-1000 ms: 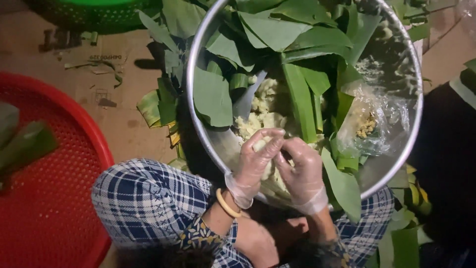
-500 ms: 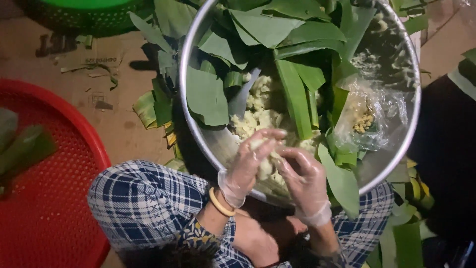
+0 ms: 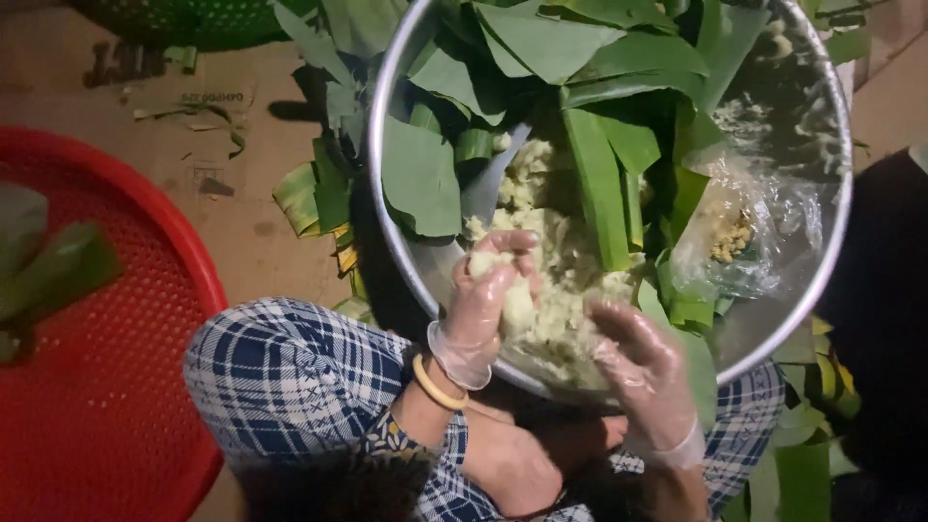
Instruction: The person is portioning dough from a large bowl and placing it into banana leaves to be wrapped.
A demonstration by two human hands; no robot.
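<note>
Pressing a pale lump of filling [image 3: 498, 275] in your left hand [image 3: 483, 309], you have the fingers curled closed around it, just above the near rim of the metal bowl [image 3: 396, 261]. Both hands wear thin clear gloves; a yellow bangle [image 3: 433, 385] sits on the left wrist.

Your right hand [image 3: 643, 362] is spread open, palm down, fingers loosely apart, holding nothing and resting on or just over the mound of pale yellow mash [image 3: 551, 290] at lower centre of the bowl. Contact cannot be confirmed.

Bowl contents: green leaf pieces [image 3: 551, 43] piled across the upper half, one long strip [image 3: 594, 184] lying over the mash, a crumpled clear plastic bag [image 3: 764, 227] with a few crumbs at the right wall.

Progress, judged from the frame: one portion is shaped or nearly so, not yet placed on a leaf. A good amount of mash remains, and many leaves are unused. At far left, the red perforated tray [image 3: 145, 387] holds only a couple of blurred green bundles [image 3: 53, 271]. More leaves [image 3: 319, 193] lie on the floor beside the bowl.
</note>
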